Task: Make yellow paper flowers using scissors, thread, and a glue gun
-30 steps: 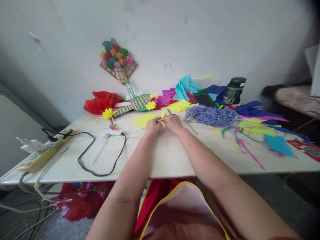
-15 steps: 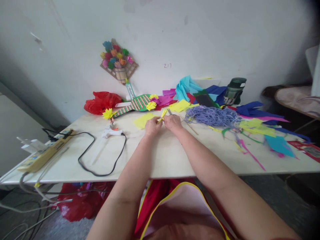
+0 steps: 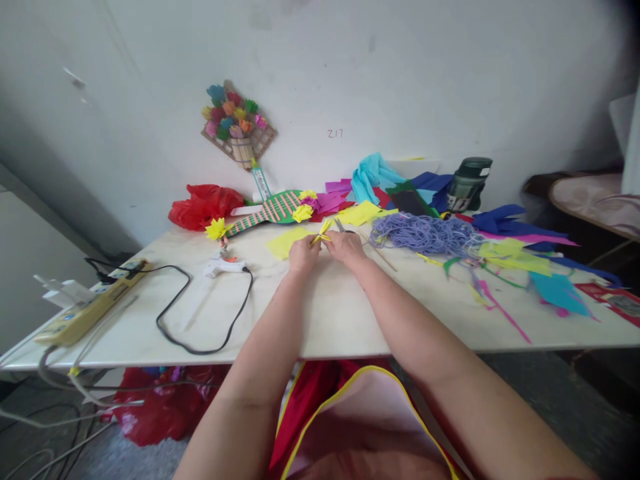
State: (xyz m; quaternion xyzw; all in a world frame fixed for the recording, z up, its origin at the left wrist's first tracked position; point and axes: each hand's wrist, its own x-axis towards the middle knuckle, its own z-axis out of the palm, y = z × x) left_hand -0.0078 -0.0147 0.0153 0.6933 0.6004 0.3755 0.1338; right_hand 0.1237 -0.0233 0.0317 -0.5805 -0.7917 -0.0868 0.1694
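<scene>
Both hands meet over the middle of the white table. My left hand and my right hand each pinch a small folded yellow paper piece held between them, fingers closed on it. A flat yellow paper sheet lies just behind my left hand. Scissors lie just beyond my right hand.
A glue gun with a black cord and a power strip sit at the left. A purple cord pile, coloured paper scraps, a green jar, a woven green paddle with paper flowers and a red bag crowd the back.
The hands have shifted slightly away from me and the yellow piece has turned a little between the fingers. Nothing else moved.
</scene>
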